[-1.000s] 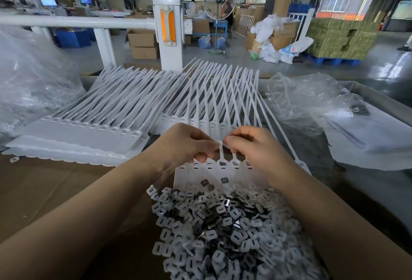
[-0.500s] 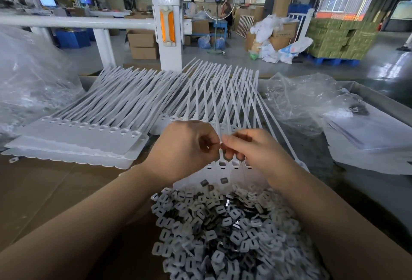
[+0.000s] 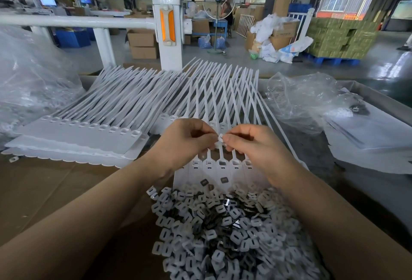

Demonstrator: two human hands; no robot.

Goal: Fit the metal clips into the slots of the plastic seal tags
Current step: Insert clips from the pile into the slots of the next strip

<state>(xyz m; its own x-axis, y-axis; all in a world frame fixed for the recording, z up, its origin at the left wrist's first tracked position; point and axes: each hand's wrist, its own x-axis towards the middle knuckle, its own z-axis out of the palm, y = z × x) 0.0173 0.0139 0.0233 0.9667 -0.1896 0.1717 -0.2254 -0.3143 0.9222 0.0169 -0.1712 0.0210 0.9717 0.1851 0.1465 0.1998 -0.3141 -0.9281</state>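
Landmark: tag row [image 3: 223,168], under both hands.
Near side: clip heap [image 3: 223,235] lies against the row's near edge — both forearms cross above it.
Left: bare cardboard [image 3: 55,190] gives open room; farther left-back, stacked tags [image 3: 73,139].
Right: dark tray floor, then plastic bags [image 3: 301,101] crowd the far right.
Far side: tag tails [image 3: 200,92] fan upward — white post [image 3: 168,30] and rail [image 3: 73,21] close off behind them.
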